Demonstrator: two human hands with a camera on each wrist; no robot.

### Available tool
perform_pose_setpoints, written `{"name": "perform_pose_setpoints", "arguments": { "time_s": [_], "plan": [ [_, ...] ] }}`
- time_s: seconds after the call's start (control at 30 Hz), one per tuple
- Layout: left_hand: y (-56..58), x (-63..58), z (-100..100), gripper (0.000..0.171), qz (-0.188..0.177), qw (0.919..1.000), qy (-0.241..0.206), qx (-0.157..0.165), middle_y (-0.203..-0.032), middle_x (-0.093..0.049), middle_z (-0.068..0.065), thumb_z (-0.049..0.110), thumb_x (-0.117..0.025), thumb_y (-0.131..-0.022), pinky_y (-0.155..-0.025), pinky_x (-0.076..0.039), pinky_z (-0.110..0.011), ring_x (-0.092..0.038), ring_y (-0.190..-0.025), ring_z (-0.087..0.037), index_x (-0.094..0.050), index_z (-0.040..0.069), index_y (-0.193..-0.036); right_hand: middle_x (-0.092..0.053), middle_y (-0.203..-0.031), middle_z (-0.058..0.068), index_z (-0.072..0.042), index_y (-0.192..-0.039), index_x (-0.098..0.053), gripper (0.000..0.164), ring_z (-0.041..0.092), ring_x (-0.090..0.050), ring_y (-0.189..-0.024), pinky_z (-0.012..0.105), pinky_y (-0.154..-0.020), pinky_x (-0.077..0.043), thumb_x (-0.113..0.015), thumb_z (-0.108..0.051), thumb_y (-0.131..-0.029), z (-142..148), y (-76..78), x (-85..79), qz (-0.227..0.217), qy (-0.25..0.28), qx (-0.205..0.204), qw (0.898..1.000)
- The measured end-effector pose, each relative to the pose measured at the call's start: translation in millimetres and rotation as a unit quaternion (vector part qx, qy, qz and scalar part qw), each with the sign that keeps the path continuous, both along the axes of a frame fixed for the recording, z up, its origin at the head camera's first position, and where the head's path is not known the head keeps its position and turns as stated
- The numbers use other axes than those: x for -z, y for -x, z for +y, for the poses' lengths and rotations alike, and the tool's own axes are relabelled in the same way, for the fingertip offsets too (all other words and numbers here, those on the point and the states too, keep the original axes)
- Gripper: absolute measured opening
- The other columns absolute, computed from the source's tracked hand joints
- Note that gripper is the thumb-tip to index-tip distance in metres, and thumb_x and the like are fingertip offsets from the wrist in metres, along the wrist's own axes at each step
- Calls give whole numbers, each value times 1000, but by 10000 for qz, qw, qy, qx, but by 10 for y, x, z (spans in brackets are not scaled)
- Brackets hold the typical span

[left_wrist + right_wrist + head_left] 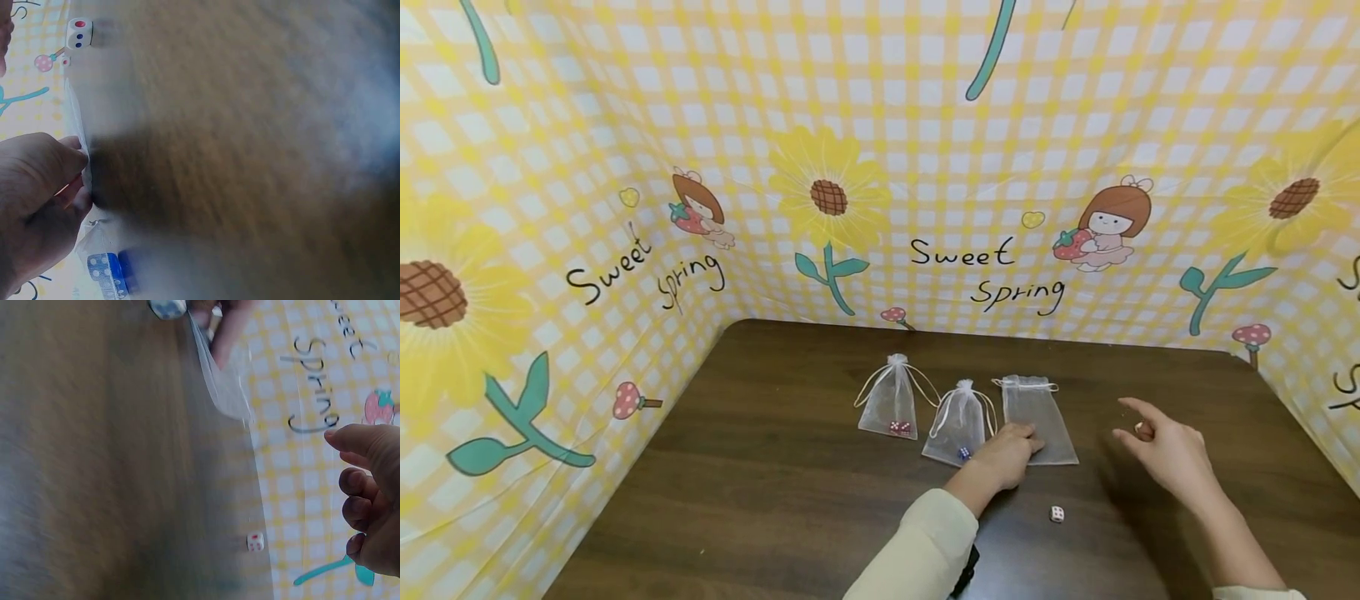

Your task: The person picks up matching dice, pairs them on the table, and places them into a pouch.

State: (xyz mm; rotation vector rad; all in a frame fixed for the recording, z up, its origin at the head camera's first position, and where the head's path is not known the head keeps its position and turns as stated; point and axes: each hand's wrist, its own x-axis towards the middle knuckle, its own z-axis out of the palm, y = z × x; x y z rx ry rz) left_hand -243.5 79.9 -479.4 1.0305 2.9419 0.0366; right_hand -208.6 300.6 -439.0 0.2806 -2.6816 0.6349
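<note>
A flat white mesh drawstring bag [1051, 423] lies on the dark wooden table. At its lower left edge, my left hand [1006, 457] pinches the sheer fabric with bent fingers; the fingertips are partly hidden in the head view. My right hand [1172, 454] hovers to the right of this bag, thumb and index finger apart, other fingers loosely curled, holding nothing. Close behind its fingers is a white die [1141, 429], partly covered in the head view. Nearer the front edge sits another white die [1057, 514], also large in the left wrist view.
Two more mesh bags stand to the left, drawn together at the top: one bag [886, 404] with red dice [899, 427], the other [951, 425] with blue dice [965, 454]. A patterned cloth [955, 192] walls in the table's back and sides.
</note>
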Motion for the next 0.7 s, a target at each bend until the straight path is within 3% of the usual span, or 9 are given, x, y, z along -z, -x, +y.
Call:
{"name": "perform_pose_setpoints", "arguments": {
  "time_s": [0.17, 0.3, 0.5, 0.7],
  "plan": [
    [-1, 1, 8, 47, 63, 10000, 9, 4, -138, -44, 3, 12, -63, -85, -99, -26, -12, -39, -124, -10, -56, 25, -129, -52, -66, 4, 1, -123, -51, 45, 17, -41, -49, 41, -60, -28, -64, -22, -87, 174, 132, -12, -581, -64, 342, 9977],
    [2, 4, 2, 46, 124, 9999, -19, 9, -137, -45, 3, 12, -62, -85, -99, -26, -13, -39, -123, -10, -56, 25, -129, -63, -87, 20, 0, -126, -48, 48, 31, -55, -63, 46, -61, -29, -62, -26, -88, 285, 221, 12, -999, -271, 492, 9934],
    [-17, 20, -7, 44, 66, 10000, -33, -37, -138, -44, 4, 12, -59, -87, -99, -26, -13, -38, -124, -10, -56, 25, -129, -58, -108, 30, 2, -130, -43, 56, 51, -53, -83, 50, -63, -31, -56, -36, -90, 413, 286, 112, -1684, -348, 672, 9828],
    [-32, 34, 1, 45, 35, 9999, 2, -95, -138, -43, 5, 13, -59, -87, -99, -26, -14, -37, -125, -9, -55, 26, -130, -48, -120, 33, 2, -131, -43, 62, 59, -44, -96, 58, -68, -30, -50, -45, -91, 495, 310, 211, -2207, -294, 837, 9713]
  ]
}}
